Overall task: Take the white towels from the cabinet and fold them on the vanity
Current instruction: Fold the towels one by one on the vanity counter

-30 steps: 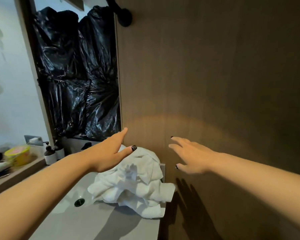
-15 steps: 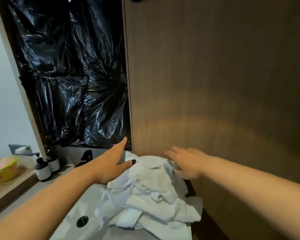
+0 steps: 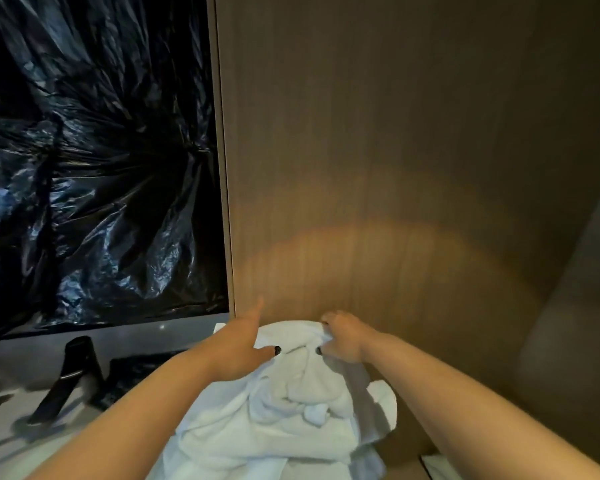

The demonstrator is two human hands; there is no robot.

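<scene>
Head view: nearest, a crumpled heap of white towels (image 3: 284, 420) lies on the pale vanity (image 3: 21, 441). At the heap's far edge, the left hand (image 3: 238, 351) rests at 11 o'clock with fingers straight and thumb out, while the right hand (image 3: 343, 341) at 1 o'clock has its fingers curled into the cloth. Further off at 9 o'clock stands a black faucet (image 3: 71, 375); behind rise crinkled black plastic sheeting (image 3: 94, 161) and a wood-grain cabinet panel (image 3: 378, 150).

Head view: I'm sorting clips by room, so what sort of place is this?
Probably a bathroom. A black faucet stands on a pale vanity, a heap of white towels lies on it under both hands, and a wood-grain panel rises behind. Black plastic covers the wall above.
</scene>
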